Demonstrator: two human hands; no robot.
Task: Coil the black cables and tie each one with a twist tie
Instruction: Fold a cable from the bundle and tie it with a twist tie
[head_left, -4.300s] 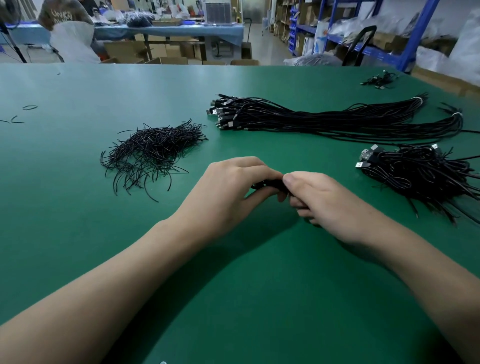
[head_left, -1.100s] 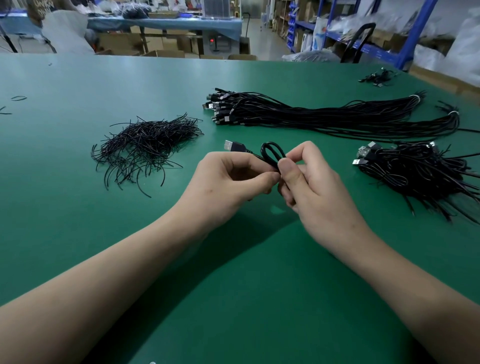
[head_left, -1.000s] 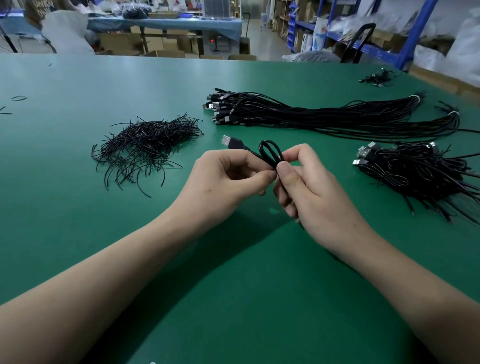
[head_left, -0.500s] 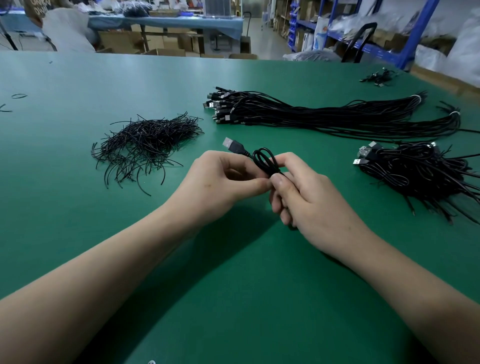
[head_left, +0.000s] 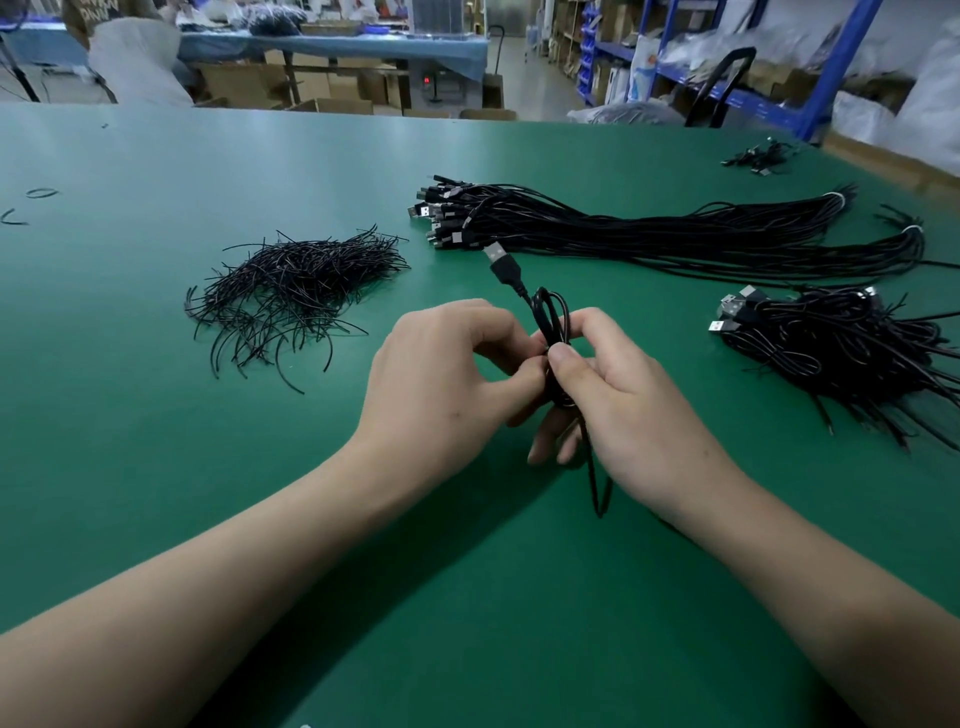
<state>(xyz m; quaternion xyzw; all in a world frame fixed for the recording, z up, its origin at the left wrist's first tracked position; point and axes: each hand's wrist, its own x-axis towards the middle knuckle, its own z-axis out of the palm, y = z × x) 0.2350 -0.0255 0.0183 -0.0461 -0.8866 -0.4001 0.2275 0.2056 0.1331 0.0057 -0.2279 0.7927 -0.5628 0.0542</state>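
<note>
The left hand (head_left: 447, 384) and right hand (head_left: 623, 405) both pinch the coiled cable (head_left: 550, 319) at its middle, over the green table (head_left: 156, 493), with its USB plug (head_left: 501, 262) sticking up. It looks light, thin and springy; I reckon the loops spring open unless held at that middle.

Two arms in view, both reaching in from the near edge of the scene.

Left forearm (head_left: 234, 582): bare skin along all its visible length, smooth, broad at the near edge and tapering to the wrist.

Right forearm (head_left: 810, 587): likewise bare, with the same taper.

Left hand (head_left: 441, 384): bare. Knuckle creases show. One small dark speck on the back of it, too small to tell what it is.

Right hand (head_left: 623, 410): bare. Thumbnail (head_left: 561, 354) faces the camera, short, cut close and plain.

Fingers (head_left: 597, 332) on both hands slender. Other nails mostly hidden.
</note>
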